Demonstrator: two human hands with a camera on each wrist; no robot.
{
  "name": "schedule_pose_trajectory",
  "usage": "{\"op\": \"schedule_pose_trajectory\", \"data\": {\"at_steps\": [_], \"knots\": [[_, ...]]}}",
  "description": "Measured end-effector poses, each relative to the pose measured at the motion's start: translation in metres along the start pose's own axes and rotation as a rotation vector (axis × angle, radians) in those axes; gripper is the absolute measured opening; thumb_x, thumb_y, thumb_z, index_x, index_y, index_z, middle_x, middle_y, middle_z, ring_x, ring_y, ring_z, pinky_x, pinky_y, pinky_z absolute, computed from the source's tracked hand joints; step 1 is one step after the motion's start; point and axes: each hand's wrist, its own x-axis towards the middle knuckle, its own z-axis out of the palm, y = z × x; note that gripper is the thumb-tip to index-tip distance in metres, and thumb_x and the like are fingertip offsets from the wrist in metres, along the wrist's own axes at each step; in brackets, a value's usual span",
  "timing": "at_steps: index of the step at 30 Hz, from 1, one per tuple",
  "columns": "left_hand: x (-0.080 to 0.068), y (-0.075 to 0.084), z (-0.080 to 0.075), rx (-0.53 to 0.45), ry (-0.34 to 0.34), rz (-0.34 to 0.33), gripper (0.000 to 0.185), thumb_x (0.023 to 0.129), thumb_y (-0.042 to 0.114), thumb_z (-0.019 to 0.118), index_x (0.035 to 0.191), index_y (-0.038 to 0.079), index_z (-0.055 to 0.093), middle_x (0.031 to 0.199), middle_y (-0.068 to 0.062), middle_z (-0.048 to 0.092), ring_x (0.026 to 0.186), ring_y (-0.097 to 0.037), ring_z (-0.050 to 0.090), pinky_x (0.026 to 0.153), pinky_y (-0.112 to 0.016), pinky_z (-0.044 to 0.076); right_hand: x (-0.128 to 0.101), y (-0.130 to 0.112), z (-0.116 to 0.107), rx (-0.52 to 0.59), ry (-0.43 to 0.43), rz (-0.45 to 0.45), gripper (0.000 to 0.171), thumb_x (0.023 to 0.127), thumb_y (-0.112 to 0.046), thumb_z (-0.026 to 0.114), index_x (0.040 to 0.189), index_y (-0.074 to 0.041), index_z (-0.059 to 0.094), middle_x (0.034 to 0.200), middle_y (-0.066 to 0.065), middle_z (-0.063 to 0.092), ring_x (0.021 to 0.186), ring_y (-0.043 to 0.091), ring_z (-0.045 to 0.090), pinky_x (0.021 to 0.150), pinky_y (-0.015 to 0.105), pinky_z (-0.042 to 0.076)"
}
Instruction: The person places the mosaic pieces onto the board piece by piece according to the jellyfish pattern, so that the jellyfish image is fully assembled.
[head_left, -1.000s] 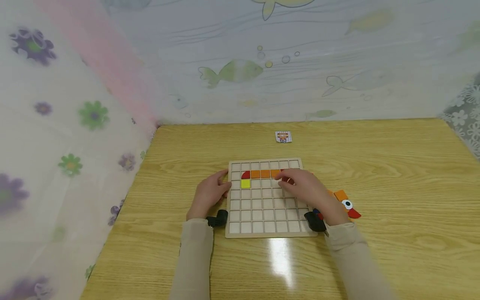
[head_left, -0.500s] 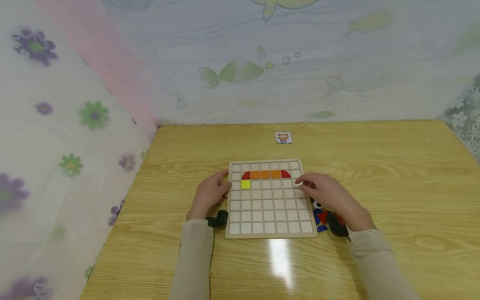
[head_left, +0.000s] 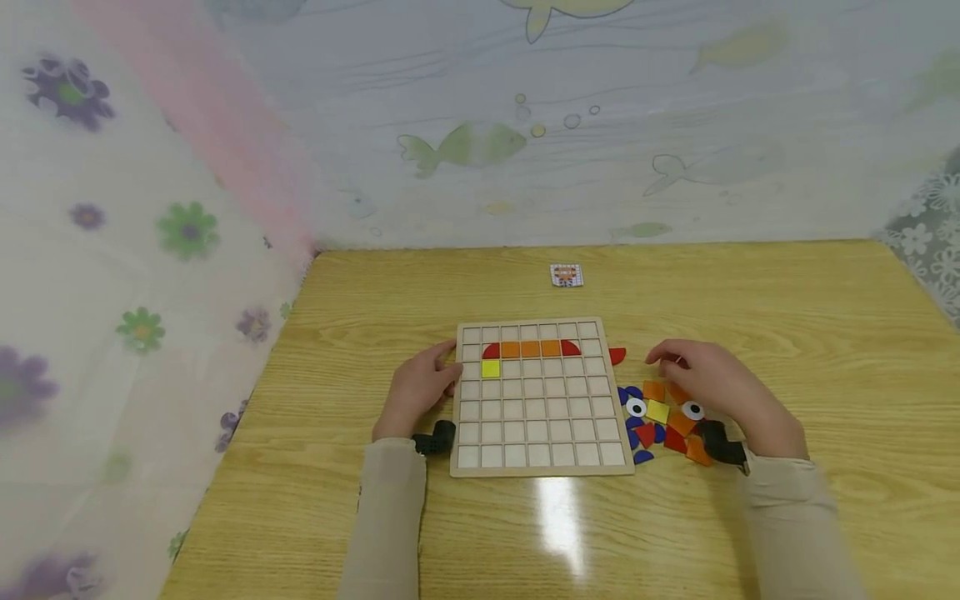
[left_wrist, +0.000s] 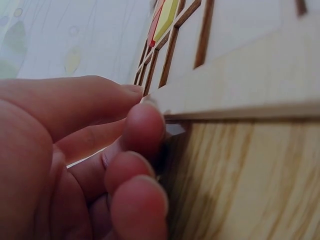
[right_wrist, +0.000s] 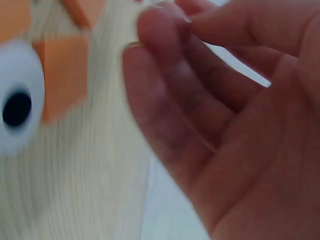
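A square wooden grid board (head_left: 547,408) lies on the table. Its second row holds a red quarter-round tile (head_left: 492,352), several orange square tiles (head_left: 530,349) and another red quarter-round tile (head_left: 570,348); a yellow square tile (head_left: 491,368) sits below the left one. My left hand (head_left: 422,383) holds the board's left edge, thumb and curled fingertips against it in the left wrist view. My right hand (head_left: 708,379), fingers loosely bent and holding nothing, hovers over the right side of a heap of loose tiles, among them a yellow square tile (head_left: 657,411) and an eye tile (head_left: 636,407).
A small printed pattern card (head_left: 566,275) lies behind the board. One loose red tile (head_left: 617,356) rests by the board's right edge. Blue tiles (head_left: 642,457) lie close along that edge. A fish-patterned covering (head_left: 480,142) rises behind the table.
My right hand has moved right, off the board and over to the loose tiles, uncovering the red quarter-round tile at the row's right end. My left hand stays at the board's edge.
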Motion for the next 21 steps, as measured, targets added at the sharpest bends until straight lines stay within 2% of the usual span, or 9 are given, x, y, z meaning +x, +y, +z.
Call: {"op": "schedule_pose_trajectory", "data": {"at_steps": [3, 9, 14, 18, 21], "knots": [[0.0, 0.0, 0.0, 0.004, -0.004, 0.002, 0.048, 0.089, 0.031, 0.052, 0.135, 0.025, 0.04, 0.061, 0.001, 0.058, 0.05, -0.014, 0.053, 0.048, -0.028, 0.041, -0.006, 0.007, -0.005, -0.008, -0.017, 0.012, 0.02, 0.09, -0.012, 0.048, 0.105, -0.007, 0.061, 0.095, 0.009, 0.061, 0.077, 0.021, 0.051, 0.07, 0.039, 0.044], [0.0, -0.001, 0.001, -0.012, -0.013, -0.002, 0.048, 0.089, 0.032, 0.052, 0.135, 0.026, 0.04, 0.061, 0.001, 0.059, 0.049, -0.014, 0.053, 0.047, -0.027, 0.041, -0.018, 0.022, -0.008, -0.004, -0.056, 0.019, 0.018, 0.088, -0.011, 0.05, 0.1, -0.007, 0.062, 0.092, 0.006, 0.06, 0.078, 0.022, 0.051, 0.071, 0.04, 0.044], [0.001, 0.0, 0.001, -0.025, -0.007, -0.008, 0.048, 0.089, 0.032, 0.052, 0.135, 0.026, 0.04, 0.061, 0.001, 0.059, 0.048, -0.015, 0.053, 0.047, -0.027, 0.041, -0.029, 0.035, -0.007, 0.018, -0.108, 0.01, 0.017, 0.084, -0.01, 0.054, 0.099, -0.006, 0.061, 0.089, 0.003, 0.056, 0.078, 0.02, 0.05, 0.068, 0.036, 0.043], [0.002, 0.0, 0.001, -0.025, -0.007, -0.011, 0.048, 0.089, 0.033, 0.052, 0.135, 0.027, 0.04, 0.061, 0.001, 0.059, 0.049, -0.014, 0.053, 0.047, -0.027, 0.041, -0.034, 0.04, -0.005, 0.089, -0.178, 0.037, 0.026, 0.082, -0.017, 0.061, 0.104, -0.004, 0.055, 0.085, 0.003, 0.053, 0.074, 0.017, 0.048, 0.063, 0.03, 0.042], [0.001, 0.0, 0.001, -0.029, -0.009, -0.013, 0.048, 0.088, 0.033, 0.052, 0.134, 0.027, 0.04, 0.061, 0.001, 0.059, 0.048, -0.015, 0.053, 0.047, -0.027, 0.041, -0.035, 0.039, -0.002, 0.1, -0.171, 0.043, 0.029, 0.081, -0.018, 0.064, 0.103, -0.003, 0.053, 0.083, 0.002, 0.051, 0.071, 0.016, 0.047, 0.062, 0.03, 0.041]]}}
